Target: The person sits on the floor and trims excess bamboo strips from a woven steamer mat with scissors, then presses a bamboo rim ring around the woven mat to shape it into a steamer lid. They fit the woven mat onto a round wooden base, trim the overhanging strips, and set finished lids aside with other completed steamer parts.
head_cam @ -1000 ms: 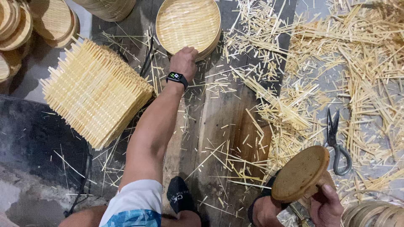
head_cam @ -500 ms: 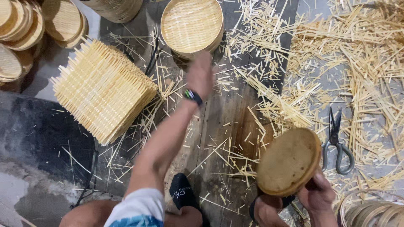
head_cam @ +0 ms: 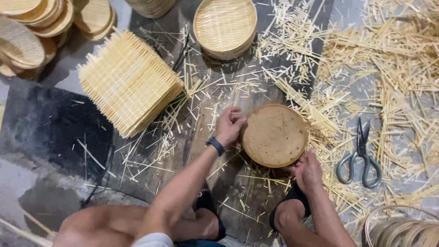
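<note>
A round woven bamboo disc (head_cam: 275, 135) lies flat on the dark wooden board (head_cam: 228, 201) in front of me. My left hand (head_cam: 230, 125), with a dark watch on its wrist, grips the disc's left edge. My right hand (head_cam: 308, 170) holds the disc's lower right rim. A round bamboo basket (head_cam: 224, 26) sits on the board farther away, near the top middle.
A stack of square woven bamboo mats (head_cam: 129, 82) leans at the left. Round lids (head_cam: 41, 23) pile up at the top left. Metal scissors (head_cam: 360, 155) lie at the right among scattered bamboo strips (head_cam: 388, 77). Bamboo hoops (head_cam: 402, 231) sit at the bottom right.
My left hand has come back from the far basket to the disc. My right hand has lowered the disc from a tilted hold to flat on the board.
</note>
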{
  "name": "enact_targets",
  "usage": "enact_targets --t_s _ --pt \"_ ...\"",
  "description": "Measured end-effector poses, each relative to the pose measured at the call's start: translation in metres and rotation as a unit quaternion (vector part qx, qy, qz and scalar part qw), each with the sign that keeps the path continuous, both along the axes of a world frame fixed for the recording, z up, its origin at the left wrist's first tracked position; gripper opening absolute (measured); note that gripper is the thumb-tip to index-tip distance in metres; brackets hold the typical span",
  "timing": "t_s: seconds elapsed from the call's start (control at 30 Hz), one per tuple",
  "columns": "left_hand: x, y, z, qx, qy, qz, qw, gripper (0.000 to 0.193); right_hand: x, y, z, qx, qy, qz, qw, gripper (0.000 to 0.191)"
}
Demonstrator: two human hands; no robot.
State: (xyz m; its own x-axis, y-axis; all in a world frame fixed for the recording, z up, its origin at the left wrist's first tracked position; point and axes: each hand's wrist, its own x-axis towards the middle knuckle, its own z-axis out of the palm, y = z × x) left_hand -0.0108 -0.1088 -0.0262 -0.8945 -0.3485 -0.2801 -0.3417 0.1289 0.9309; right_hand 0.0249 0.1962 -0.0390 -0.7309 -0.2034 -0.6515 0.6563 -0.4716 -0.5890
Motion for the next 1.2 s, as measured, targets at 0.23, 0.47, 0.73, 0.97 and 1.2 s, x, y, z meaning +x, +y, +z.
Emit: enact_targets --t_s 0.23,0.47,0.73,0.97,1.2 --pt "0.005 -0.229 0.083 -0.681 0.024 -0.011 0.732 0.094 0.008 0.118 -0.007 -0.018 0.092 -0.215 0.972 0.031" --pt "0.042 -0.294 0.112 -0.462 -0.124 -0.033 0.878 0.056 0.022 0.14 -0.005 0.111 0.085 -0.183 0.973 0.032" --pt "0.061 -0.237 0.106 -0.62 -0.189 -0.181 0.74 0.031 0.04 0.113 -0.036 0.075 0.036 -0.135 0.987 0.034" --pt "0.074 -0.214 0.09 -0.634 -0.13 -0.155 0.746 0.101 0.046 0.107 -0.038 0.057 0.027 -0.114 0.991 0.038" --pt "0.078 -0.247 0.084 -0.494 -0.197 -0.212 0.82 0.099 0.058 0.105 -0.041 0.05 0.014 -0.097 0.994 0.037"
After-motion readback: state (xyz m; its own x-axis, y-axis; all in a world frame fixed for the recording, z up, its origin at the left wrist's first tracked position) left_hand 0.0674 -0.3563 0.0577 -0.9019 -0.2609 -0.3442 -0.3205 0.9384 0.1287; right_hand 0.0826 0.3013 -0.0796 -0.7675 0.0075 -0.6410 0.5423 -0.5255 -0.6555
